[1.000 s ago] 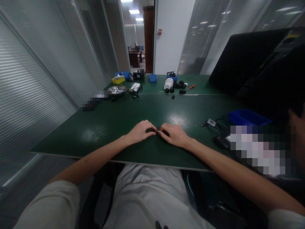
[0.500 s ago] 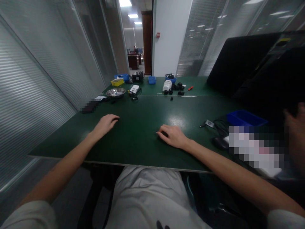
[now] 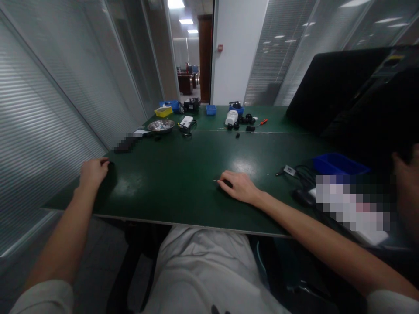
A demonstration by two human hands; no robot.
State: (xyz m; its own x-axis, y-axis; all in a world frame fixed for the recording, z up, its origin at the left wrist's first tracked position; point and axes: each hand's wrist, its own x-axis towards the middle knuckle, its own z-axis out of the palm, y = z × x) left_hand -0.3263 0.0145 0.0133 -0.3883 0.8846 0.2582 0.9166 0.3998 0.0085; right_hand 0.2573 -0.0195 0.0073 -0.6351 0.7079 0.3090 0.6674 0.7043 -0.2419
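My left hand [image 3: 93, 173] is over the left side of the green table [image 3: 170, 174], fingers bent and pinched together. A small dark spot shows at its fingertips; I cannot tell whether it is an object or shadow. Around the middle of the table, my right hand [image 3: 238, 186] rests on its side, fingers curled closed. From its fingertips a thin, light metal tip [image 3: 215, 180] points left; the rest of that slim tool is hidden in the hand. Beyond the left hand lies a blurred-out dark item [image 3: 126, 144], and past it a steel bowl [image 3: 161, 126].
At the back are a yellow tray [image 3: 163, 112], a blue bin [image 3: 211, 110], a white device [image 3: 231, 117], black parts and an orange-handled screwdriver [image 3: 262, 122]. On the right stand a blue tray [image 3: 338, 164], cables and a large black case [image 3: 337, 83]. Another person's hand [image 3: 406, 183] is far right.
My left hand has swung left and a little nearer the table's left edge. My right hand stays in place with the thin tip. The view has shifted slightly.
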